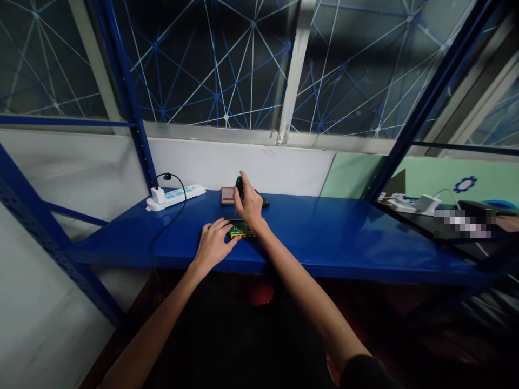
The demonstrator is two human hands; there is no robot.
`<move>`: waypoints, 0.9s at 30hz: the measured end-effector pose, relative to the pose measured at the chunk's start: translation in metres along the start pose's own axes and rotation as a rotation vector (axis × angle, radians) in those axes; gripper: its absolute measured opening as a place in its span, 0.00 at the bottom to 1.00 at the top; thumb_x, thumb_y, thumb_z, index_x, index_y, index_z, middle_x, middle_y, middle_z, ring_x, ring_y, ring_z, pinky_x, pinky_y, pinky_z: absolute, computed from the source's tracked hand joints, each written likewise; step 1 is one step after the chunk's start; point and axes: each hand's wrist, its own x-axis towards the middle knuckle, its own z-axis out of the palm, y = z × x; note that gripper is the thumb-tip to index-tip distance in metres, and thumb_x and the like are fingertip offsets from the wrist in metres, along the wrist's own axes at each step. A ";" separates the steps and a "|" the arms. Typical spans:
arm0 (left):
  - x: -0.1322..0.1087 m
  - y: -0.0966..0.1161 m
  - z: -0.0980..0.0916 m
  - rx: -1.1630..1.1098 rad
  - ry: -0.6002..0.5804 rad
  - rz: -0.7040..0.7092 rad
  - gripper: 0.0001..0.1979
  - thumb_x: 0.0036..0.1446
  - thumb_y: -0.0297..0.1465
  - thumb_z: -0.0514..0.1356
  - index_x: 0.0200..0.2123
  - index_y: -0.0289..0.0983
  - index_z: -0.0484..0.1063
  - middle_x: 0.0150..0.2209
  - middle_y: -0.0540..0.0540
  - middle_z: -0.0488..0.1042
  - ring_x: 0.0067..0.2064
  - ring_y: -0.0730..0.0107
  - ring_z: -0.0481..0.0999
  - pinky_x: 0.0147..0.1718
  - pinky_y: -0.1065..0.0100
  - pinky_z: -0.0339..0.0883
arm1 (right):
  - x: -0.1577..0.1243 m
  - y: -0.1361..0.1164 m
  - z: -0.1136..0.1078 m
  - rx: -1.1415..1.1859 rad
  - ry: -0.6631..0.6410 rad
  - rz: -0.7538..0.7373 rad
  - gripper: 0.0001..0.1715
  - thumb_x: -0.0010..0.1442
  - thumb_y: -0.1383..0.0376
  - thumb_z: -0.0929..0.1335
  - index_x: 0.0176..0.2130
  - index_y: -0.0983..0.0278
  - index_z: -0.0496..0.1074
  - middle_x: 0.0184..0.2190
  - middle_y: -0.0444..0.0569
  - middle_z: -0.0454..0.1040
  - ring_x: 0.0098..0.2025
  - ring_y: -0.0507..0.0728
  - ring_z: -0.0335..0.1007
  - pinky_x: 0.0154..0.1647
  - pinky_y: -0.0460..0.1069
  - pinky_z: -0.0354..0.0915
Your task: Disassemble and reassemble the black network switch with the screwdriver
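On the blue table (pixel 324 232) lies a green circuit board (pixel 242 229) with yellow along its near edge. My left hand (pixel 214 243) grips it from the left, fingers over the far side and thumb at the near edge. Above the board, my right hand (pixel 250 205) is closed around a screwdriver (pixel 239 185) with a dark handle, held upright with my index finger near its top. The thin shaft points down toward the board; its tip is too small to make out. Part of the board is hidden behind my right hand and wrist.
Behind my hands lies a flat box with a pale label (pixel 227 196), beside a dark flat item (pixel 265 203). A white power strip (pixel 176 197) with a plugged-in black cable (pixel 180 213) sits at the left. Blue frame posts flank the table. At the far right are another charger (pixel 427 203) and a person's hand.
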 end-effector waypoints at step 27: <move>-0.001 0.001 0.000 0.028 0.018 0.019 0.14 0.60 0.37 0.61 0.47 0.40 0.77 0.53 0.43 0.76 0.59 0.53 0.70 0.53 0.51 0.64 | -0.001 0.000 -0.004 -0.201 0.032 -0.066 0.34 0.69 0.57 0.59 0.69 0.62 0.52 0.39 0.53 0.76 0.27 0.53 0.69 0.31 0.49 0.65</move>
